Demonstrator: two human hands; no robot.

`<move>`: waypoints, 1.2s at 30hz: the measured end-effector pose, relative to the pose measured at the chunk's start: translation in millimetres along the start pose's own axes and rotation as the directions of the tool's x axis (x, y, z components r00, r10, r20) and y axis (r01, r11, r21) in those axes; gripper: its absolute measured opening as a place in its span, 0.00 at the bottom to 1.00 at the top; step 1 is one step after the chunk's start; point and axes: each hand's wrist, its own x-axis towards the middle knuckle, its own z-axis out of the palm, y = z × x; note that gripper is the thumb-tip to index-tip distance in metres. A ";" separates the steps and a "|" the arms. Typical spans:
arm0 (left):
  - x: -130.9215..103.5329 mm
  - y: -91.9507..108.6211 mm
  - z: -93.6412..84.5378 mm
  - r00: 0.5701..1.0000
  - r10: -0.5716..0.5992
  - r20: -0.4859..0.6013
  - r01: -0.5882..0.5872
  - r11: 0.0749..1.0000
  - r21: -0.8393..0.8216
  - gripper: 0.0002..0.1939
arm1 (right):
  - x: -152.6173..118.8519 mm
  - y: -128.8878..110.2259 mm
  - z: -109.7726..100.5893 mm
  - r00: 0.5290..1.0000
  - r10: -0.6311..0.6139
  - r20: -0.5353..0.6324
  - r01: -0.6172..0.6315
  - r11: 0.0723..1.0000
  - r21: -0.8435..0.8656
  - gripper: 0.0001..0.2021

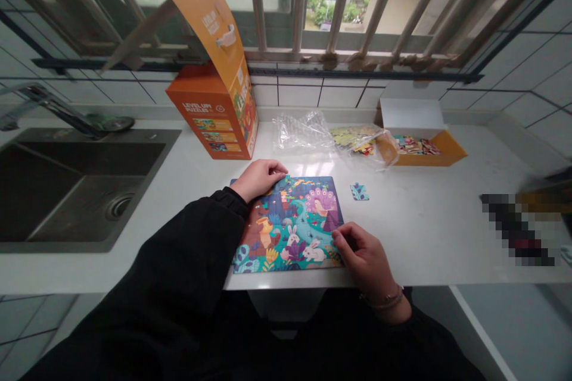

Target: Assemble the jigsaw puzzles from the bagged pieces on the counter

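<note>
A colourful animal jigsaw puzzle (290, 226) lies flat on the white counter near its front edge. My left hand (261, 178) rests over the puzzle's upper left part, its fingers together; what they hold, if anything, is hidden. At the right edge, my right hand (366, 256) has thumb and forefinger pinched against the puzzle's lower right side, and anything between them is too small to make out. One loose blue-green piece (359, 191) lies on the counter to the right of the puzzle.
An orange puzzle box (212, 113) stands open behind on the left. Clear plastic wrap (301, 131), a bag of pieces (361, 141) and a yellow box (431, 159) holding pieces sit along the back. A sink (80, 190) is at the left.
</note>
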 end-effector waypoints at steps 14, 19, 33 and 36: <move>-20.1 12.4 -2.1 0.966 0.258 0.002 -0.246 0.919 0.308 0.12 | -0.5 3.9 -0.2 1.000 0.009 0.012 -0.009 1.000 -0.006 0.17; -60.4 24.6 18.0 0.943 0.297 0.149 -0.332 0.866 0.374 0.22 | 0.0 1.6 0.5 1.000 -0.007 0.004 0.007 1.000 -0.007 0.18; -79.9 38.4 49.3 0.987 0.068 0.146 -0.144 0.778 0.611 0.46 | 0.9 1.8 1.1 0.999 0.032 -0.015 -0.032 0.999 -0.016 0.18; -78.6 38.1 49.0 0.986 0.081 0.148 -0.155 0.781 0.605 0.46 | 14.4 2.1 -8.2 0.998 0.008 -0.068 -0.018 0.989 -0.147 0.19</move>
